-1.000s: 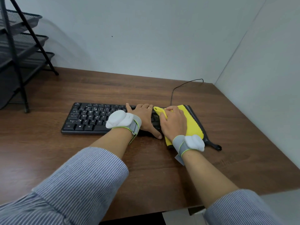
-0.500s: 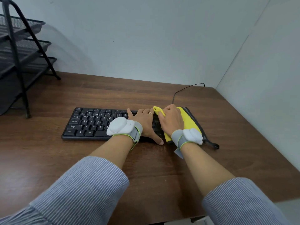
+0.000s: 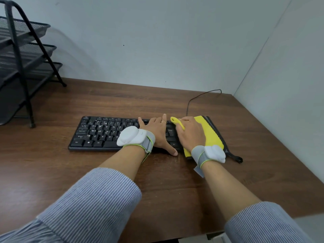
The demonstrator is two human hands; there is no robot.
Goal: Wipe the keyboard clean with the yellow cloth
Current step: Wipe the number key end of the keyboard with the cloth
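Note:
A black keyboard (image 3: 98, 134) lies across the middle of the brown desk, with pale specks on its left keys. A yellow cloth (image 3: 213, 135) with a grey edge covers the keyboard's right end. My right hand (image 3: 190, 133) presses flat on the cloth, and a fold of cloth sticks up between its fingers. My left hand (image 3: 157, 132) rests spread on the keys just left of the cloth, thumb at the keyboard's front edge. Both wrists wear white bands.
A black mesh tray rack (image 3: 21, 55) stands at the desk's far left. The keyboard's thin black cable (image 3: 198, 97) runs back toward the wall corner. White walls close the desk (image 3: 157, 181) at the back and right.
My right hand has shifted the cloth slightly back along the keyboard's right end. My left hand stays on the keys. The view has tilted a little.

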